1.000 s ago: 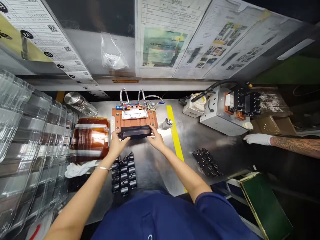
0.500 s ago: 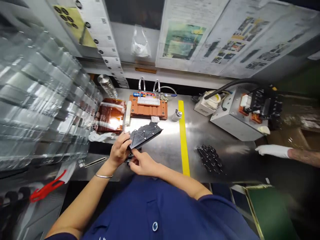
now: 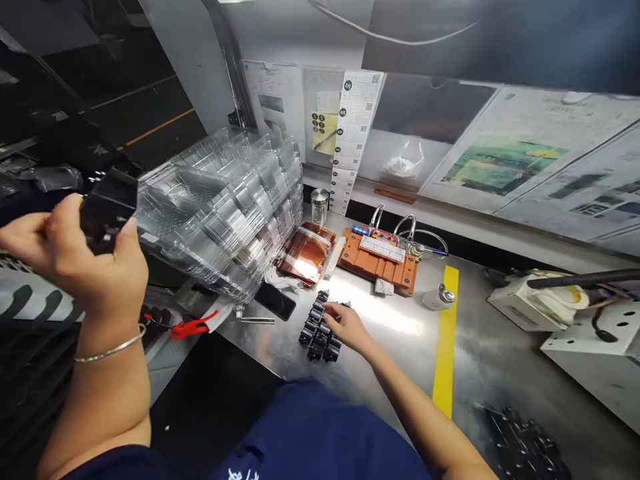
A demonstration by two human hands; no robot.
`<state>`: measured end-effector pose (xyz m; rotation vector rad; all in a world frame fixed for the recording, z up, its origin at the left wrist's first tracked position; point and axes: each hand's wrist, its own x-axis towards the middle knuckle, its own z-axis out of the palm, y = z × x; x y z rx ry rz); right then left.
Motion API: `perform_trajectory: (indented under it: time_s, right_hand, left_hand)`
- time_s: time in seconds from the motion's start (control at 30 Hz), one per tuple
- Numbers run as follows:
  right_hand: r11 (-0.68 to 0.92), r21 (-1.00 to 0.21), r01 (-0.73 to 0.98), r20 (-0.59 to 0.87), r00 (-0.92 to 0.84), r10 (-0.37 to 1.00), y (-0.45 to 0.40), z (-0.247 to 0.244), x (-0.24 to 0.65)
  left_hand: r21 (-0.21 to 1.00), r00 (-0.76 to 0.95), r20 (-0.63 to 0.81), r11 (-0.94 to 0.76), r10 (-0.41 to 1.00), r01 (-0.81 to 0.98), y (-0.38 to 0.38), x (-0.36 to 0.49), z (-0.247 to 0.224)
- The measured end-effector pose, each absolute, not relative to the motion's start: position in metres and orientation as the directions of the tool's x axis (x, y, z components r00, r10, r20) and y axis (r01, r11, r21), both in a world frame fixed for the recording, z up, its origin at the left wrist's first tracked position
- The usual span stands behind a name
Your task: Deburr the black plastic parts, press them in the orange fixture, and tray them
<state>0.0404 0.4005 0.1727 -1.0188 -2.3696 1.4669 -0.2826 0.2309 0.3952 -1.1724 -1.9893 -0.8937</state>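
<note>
Raised at the far left, my left hand (image 3: pixel 83 257) grips a black plastic part (image 3: pixel 111 203) between thumb and fingers, beside a stack of clear plastic trays (image 3: pixel 220 207). On the steel bench, a black ribbed plastic piece (image 3: pixel 316 330) with rows of rounded cells lies in front of me. My right hand (image 3: pixel 349 327) has its curled fingers on this piece's upper right side; the fingertips are partly hidden. A phone (image 3: pixel 276 301) and metal tweezers (image 3: pixel 256 321) lie left of that piece.
Behind stand an orange fixture (image 3: pixel 375 267) with metal hoses, amber film sheets (image 3: pixel 307 253) and a glass jar (image 3: pixel 319 205). Yellow tape (image 3: pixel 445 340) crosses the bench, with a small bottle (image 3: pixel 439 297) beside it. More black parts (image 3: pixel 525 443) lie at lower right. Red-handled pliers (image 3: pixel 193 327) are left.
My view has turned left. My left hand has moved away from my right, up and left, with a black part. The ribbed piece under my right hand now shows on the bench.
</note>
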Motion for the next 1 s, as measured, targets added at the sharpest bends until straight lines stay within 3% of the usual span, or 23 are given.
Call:
perform_trajectory:
  time_s: [0.1, 0.2, 0.33, 0.4, 0.53, 0.6, 0.67, 0.7, 0.77, 0.8, 0.87, 1.0]
  right_hand:
    - [0.448, -0.694, 0.564, -0.229, -0.763, 0.605, 0.413, 0.172, -0.001]
    - [0.597, -0.531, 0.601, -0.223, -0.779, 0.586, 0.426, 0.165, -0.046]
    - [0.624, -0.445, 0.643, -0.212, -0.752, 0.624, 0.438, 0.142, -0.093]
    - [0.634, -0.378, 0.674, -0.233, -0.733, 0.639, 0.443, 0.127, -0.105]
    - [0.673, -0.287, 0.682, -0.287, -0.732, 0.619, 0.452, 0.104, -0.107]
    - [0.689, -0.295, 0.661, -0.281, -0.75, 0.599, 0.455, 0.098, -0.102]
    - [0.703, -0.307, 0.641, -0.28, -0.767, 0.578, 0.458, 0.095, -0.097]
    - [0.706, -0.314, 0.636, -0.281, -0.772, 0.57, 0.459, 0.095, -0.094]
    - [0.701, -0.327, 0.634, -0.287, -0.773, 0.565, 0.462, 0.095, -0.09]
    - [0.693, -0.333, 0.639, -0.287, -0.769, 0.571, 0.464, 0.095, -0.088]
    - [0.671, -0.346, 0.655, -0.278, -0.755, 0.594, 0.468, 0.096, -0.085]
    - [0.627, -0.394, 0.672, -0.239, -0.734, 0.636, 0.478, 0.097, -0.078]
  left_hand:
    - [0.195, -0.464, 0.741, 0.506, 0.486, 0.84, 0.247, -0.318, 0.386]
    - [0.188, -0.526, 0.609, 0.537, 0.593, 0.822, 0.264, -0.332, 0.373]
    - [0.257, -0.584, 0.494, 0.534, 0.644, 0.806, 0.267, -0.331, 0.374]
    - [0.285, -0.553, 0.542, 0.481, 0.632, 0.829, 0.259, -0.322, 0.374]
    - [0.277, -0.383, 0.815, 0.289, 0.434, 0.916, 0.245, -0.279, 0.339]
    - [0.381, -0.341, 0.772, 0.039, 0.536, 0.924, 0.253, -0.253, 0.3]
    - [0.623, -0.395, 0.512, -0.012, 0.763, 0.782, 0.272, -0.233, 0.254]
    - [0.743, -0.44, 0.305, 0.079, 0.844, 0.665, 0.284, -0.227, 0.23]
    - [0.869, -0.532, -0.131, 0.355, 0.837, 0.345, 0.309, -0.22, 0.189]
    - [0.863, -0.548, -0.316, 0.475, 0.774, 0.173, 0.321, -0.219, 0.173]
    - [0.798, -0.532, -0.539, 0.599, 0.653, -0.074, 0.341, -0.221, 0.15]
    - [0.715, -0.501, -0.693, 0.586, 0.519, -0.381, 0.372, -0.23, 0.133]
